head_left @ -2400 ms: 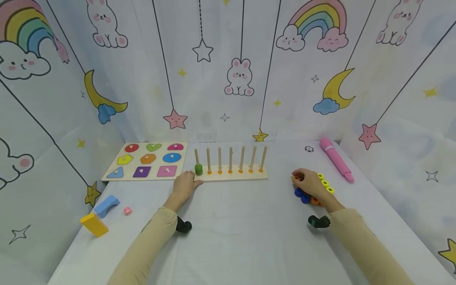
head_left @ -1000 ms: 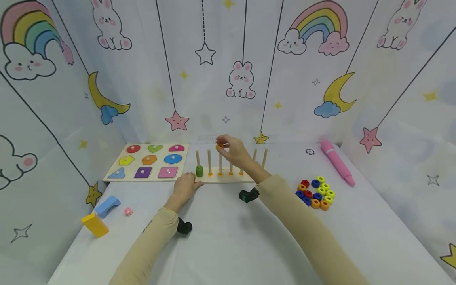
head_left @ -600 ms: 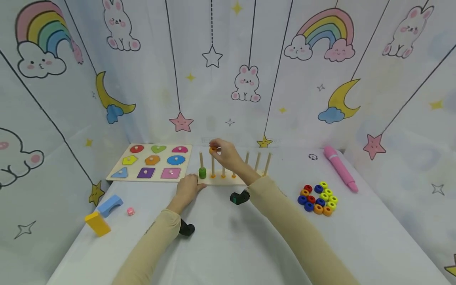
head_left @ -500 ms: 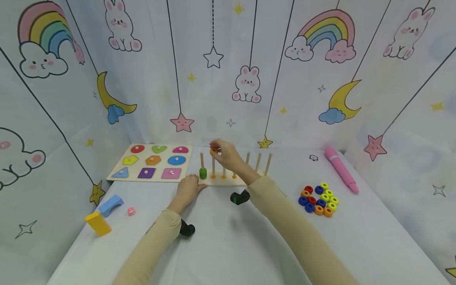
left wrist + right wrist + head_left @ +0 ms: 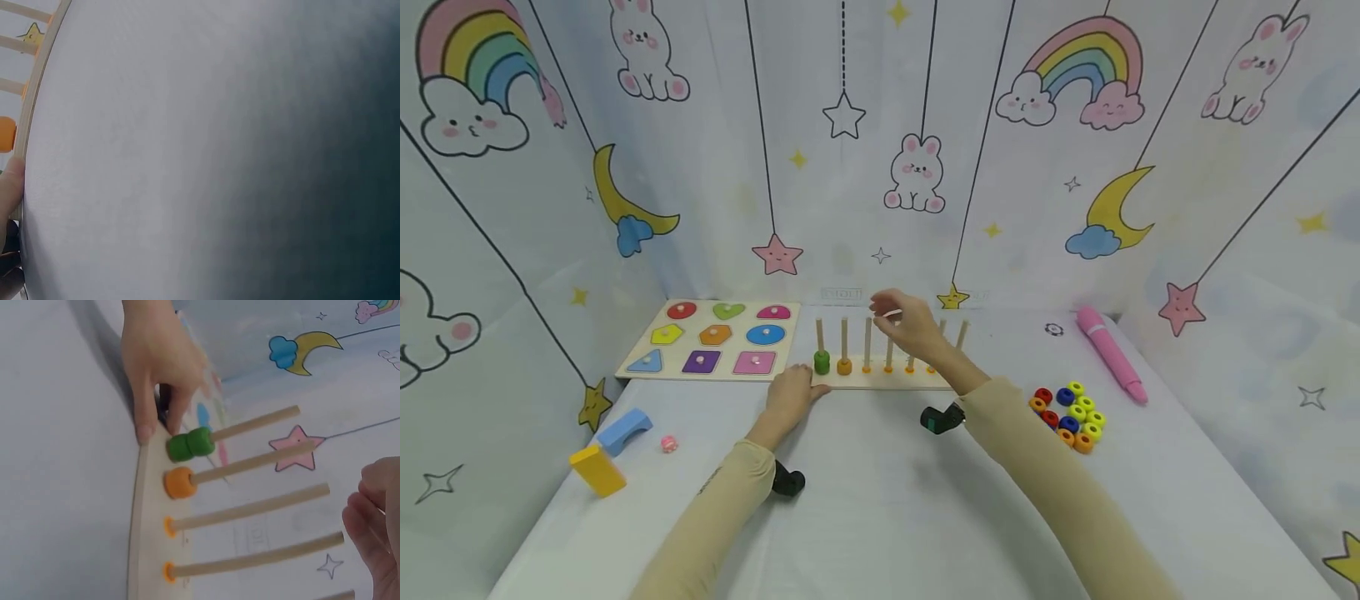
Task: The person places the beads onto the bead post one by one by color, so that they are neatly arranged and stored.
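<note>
My left hand (image 5: 790, 393) grips the left end of a wooden peg board (image 5: 880, 382), its thumb along the front edge and a finger at the far side in the right wrist view. Two green beads (image 5: 190, 444) are stacked on the leftmost peg. An orange bead (image 5: 844, 367) sits at the foot of the second peg; the other pegs I can see carry none. Above the middle pegs hovers my right hand (image 5: 912, 327), fingers loosely bent and holding nothing. It hides parts of several pegs in the head view.
Loose red, blue, orange and yellow beads (image 5: 1077, 405) lie at the right, partly behind the right sleeve. A pink pen-shaped thing (image 5: 1111, 354) is beyond them. Left of the board lies a shape puzzle (image 5: 790, 354); blue (image 5: 624, 431) and yellow (image 5: 597, 470) blocks stand nearer.
My right hand took an orange bead from the pile, brought it left onto the second peg and let go; the bead dropped to the base. The hand has since drawn right. My left hand stayed.
</note>
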`<state>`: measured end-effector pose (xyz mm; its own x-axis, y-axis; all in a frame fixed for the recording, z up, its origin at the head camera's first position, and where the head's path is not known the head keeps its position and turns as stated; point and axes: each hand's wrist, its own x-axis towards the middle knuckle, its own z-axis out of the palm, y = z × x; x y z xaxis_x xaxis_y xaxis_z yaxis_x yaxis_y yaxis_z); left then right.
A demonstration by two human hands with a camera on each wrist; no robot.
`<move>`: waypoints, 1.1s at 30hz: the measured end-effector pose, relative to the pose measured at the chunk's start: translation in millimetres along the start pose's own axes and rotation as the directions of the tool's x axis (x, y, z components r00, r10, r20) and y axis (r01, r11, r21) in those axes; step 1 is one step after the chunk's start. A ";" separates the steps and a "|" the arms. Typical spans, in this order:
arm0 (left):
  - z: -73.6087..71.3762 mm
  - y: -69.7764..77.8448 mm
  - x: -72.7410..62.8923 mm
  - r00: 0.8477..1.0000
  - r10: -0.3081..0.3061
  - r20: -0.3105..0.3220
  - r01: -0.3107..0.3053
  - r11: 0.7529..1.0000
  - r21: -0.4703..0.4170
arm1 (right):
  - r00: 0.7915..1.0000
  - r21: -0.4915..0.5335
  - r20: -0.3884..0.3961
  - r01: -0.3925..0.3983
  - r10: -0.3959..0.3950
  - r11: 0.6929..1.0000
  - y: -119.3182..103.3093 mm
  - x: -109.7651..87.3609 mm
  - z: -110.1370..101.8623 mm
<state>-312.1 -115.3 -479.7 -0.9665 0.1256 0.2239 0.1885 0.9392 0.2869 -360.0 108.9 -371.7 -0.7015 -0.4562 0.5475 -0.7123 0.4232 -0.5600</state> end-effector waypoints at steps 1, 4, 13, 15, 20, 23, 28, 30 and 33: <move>0.2 -0.4 -0.4 1.000 0.007 -0.004 -0.007 1.000 0.007 | 1.000 0.007 -0.001 -0.018 0.018 1.000 1.6 -5.3 -5.5; 0.6 -1.4 -1.5 1.000 0.016 -0.009 -0.016 1.000 0.021 | 0.997 0.026 0.016 -0.079 0.079 0.997 9.0 -21.4 -21.7; -0.9 -5.4 -1.4 1.000 -0.004 0.010 0.004 1.000 0.014 | 0.985 -0.031 0.037 -0.167 0.168 0.985 47.7 -66.0 -83.0; -1.4 -6.4 -0.9 1.000 -0.009 0.013 0.009 1.000 0.021 | 0.979 -0.057 0.015 -0.201 0.202 0.978 58.3 -75.8 -98.0; -2.9 -7.4 0.2 1.000 -0.003 0.013 0.003 0.999 0.032 | 0.954 -0.109 -0.013 -0.300 0.300 0.948 74.7 -99.2 -131.0; -3.6 -6.2 0.6 1.000 0.011 0.010 -0.011 1.000 0.026 | 0.939 -0.137 -0.009 -0.342 0.344 0.930 80.0 -116.1 -144.7; -3.3 -4.0 0.7 1.000 0.018 0.005 -0.018 1.000 0.010 | 0.901 -0.155 0.064 -0.415 0.428 0.897 92.1 -150.9 -157.8; -2.9 -3.0 0.7 1.000 0.020 0.006 -0.020 1.000 0.004 | 0.877 -0.143 0.108 -0.452 0.467 0.881 96.9 -166.2 -160.7; -1.8 -1.1 0.4 1.000 0.031 0.001 -0.031 1.000 -0.007 | 0.849 -0.133 0.146 -0.492 0.508 0.860 102.2 -188.8 -162.3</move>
<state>-312.4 -116.8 -478.2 -0.9605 0.1545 0.2315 0.2191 0.9328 0.2861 -304.3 365.3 -431.4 -0.9539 -0.2866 0.0894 -0.2707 0.6926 -0.6686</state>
